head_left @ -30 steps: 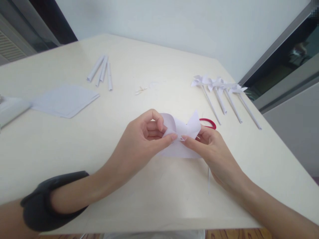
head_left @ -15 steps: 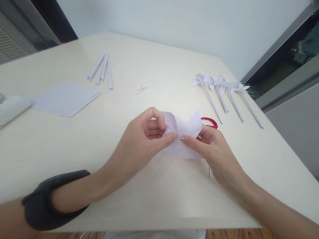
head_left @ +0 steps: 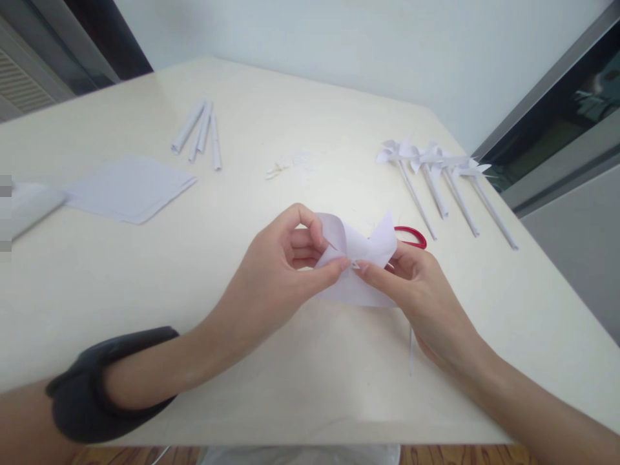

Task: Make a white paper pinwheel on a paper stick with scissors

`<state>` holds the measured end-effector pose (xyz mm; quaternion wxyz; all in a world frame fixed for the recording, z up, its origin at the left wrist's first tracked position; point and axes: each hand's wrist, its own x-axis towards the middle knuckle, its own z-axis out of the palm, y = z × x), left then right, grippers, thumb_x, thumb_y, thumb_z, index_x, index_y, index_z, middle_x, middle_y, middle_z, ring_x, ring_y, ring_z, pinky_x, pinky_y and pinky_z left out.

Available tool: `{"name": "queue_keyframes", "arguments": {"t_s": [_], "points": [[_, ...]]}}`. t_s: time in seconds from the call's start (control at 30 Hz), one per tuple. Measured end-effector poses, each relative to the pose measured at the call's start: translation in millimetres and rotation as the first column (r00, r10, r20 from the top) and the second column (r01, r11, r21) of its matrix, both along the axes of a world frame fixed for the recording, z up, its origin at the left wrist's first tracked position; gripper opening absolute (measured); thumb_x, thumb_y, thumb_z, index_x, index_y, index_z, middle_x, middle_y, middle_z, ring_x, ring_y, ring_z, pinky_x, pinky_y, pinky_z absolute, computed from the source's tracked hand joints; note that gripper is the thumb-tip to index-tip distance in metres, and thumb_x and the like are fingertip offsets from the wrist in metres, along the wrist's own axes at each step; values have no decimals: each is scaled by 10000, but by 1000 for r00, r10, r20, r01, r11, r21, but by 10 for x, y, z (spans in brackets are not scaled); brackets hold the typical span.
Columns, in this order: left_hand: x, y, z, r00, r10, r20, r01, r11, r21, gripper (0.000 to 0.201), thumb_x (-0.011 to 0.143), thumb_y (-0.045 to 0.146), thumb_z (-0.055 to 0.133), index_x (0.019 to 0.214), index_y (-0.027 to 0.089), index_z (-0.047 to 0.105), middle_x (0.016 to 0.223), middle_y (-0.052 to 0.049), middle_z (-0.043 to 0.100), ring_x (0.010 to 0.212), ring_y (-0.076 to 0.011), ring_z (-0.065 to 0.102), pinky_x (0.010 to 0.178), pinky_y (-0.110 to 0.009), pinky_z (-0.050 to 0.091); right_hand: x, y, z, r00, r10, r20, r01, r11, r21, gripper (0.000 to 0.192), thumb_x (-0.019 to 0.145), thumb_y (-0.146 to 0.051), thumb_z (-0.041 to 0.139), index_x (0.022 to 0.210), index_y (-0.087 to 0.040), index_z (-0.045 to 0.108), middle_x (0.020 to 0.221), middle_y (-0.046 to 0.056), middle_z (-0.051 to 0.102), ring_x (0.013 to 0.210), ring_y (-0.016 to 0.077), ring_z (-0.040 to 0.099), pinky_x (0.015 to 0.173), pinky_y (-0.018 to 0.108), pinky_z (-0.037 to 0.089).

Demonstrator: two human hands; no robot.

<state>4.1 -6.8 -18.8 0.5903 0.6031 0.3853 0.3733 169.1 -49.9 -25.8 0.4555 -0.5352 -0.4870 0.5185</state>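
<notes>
Left hand [head_left: 281, 268] and right hand [head_left: 419, 290]: fingers of both pinched on half-folded paper pinwheel [head_left: 361, 258] at frame centre, just above tabletop [head_left: 300, 381].

Judgement: keep folded tips stacked at hub, pinch firmly, avoid creasing blades.

Pinwheel: white, thin, curled blades; possibly pin at hub, too small to tell.

Red scissors handle [head_left: 414, 236] behind.

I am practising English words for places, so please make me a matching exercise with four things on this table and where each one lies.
Things:
1. paper rolls
2. finished pinwheels
3. red scissors handle
4. stack of paper squares

Places:
A. far right
B. left side
C. far left of centre
D. just behind the right hand

Pairs: 1-C, 2-A, 3-D, 4-B
</notes>
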Motion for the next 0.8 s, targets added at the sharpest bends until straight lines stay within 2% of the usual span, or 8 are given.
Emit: {"name": "queue_keyframes", "arguments": {"t_s": [0.3,0.47,0.67,0.8], "points": [[-10,4,10,1000,3,7,-3,1000,2,239,780,191,648,762,221,412,742,52,637,664,-112,635,552,-178,499,3,-21,25,1000,1,5,-1,1000,10,195,826,-344,619,967,-214,654,891,22,638,814,159,580,691,277,450],[-13,18,-2,1000,-8,21,8,1000,-22,293,724,129,686,769,224,413,763,44,654,695,-144,657,551,-193,505,-5,-24,26,999,-11,33,11,1000,3,194,821,-354,623,951,-212,648,836,8,629,794,158,577,674,276,444],[-20,18,-22,999,-15,41,17,999,-49,273,736,136,678,772,227,423,766,39,656,692,-147,656,545,-199,499,-13,-9,22,1000,-12,18,12,1000,-3,179,818,-330,629,943,-208,664,925,20,660,803,143,582,682,255,450],[-20,14,-29,999,-1,40,4,997,-72,265,747,239,694,775,228,430,774,29,662,674,-153,657,533,-214,503,-16,-8,36,1000,-10,-6,9,1000,-13,184,821,-306,623,979,-224,667,1016,13,674,805,136,591,689,250,470]]}}
